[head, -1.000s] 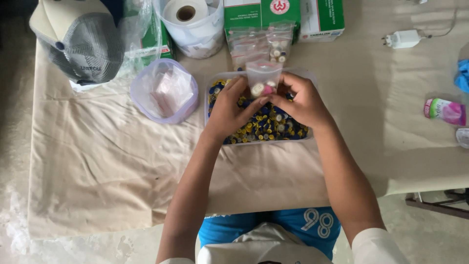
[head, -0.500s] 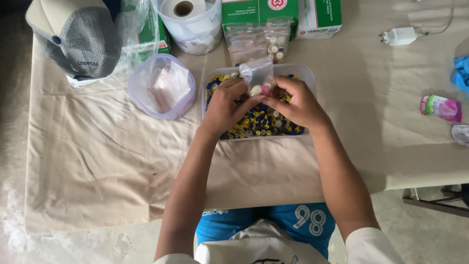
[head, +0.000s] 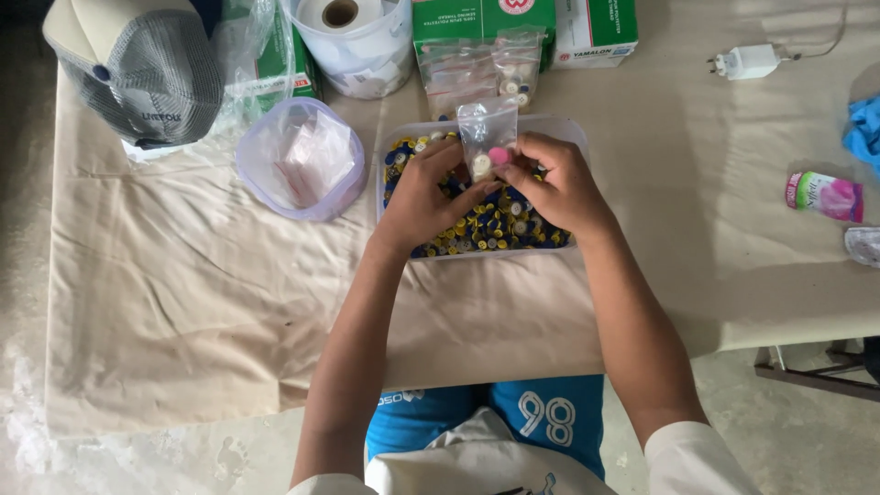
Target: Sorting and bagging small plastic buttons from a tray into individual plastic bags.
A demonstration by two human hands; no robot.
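Cloth-covered table (head: 183, 302), clear tray (head: 573, 128) of small blue and yellow caps at centre. Both hands over tray: left hand (head: 423, 194) and right hand (head: 557, 183) curled, fingertips pinching a small clear bag (head: 486, 133) holding a white and a pink piece. Lidded tub (head: 302, 158) just left.

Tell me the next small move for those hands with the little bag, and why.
Probably slip the pink piece into the small clear bag. Both the left hand and the right hand hold the bag over the tray of small pieces, and the pink piece sits at the fingertips by the bag.
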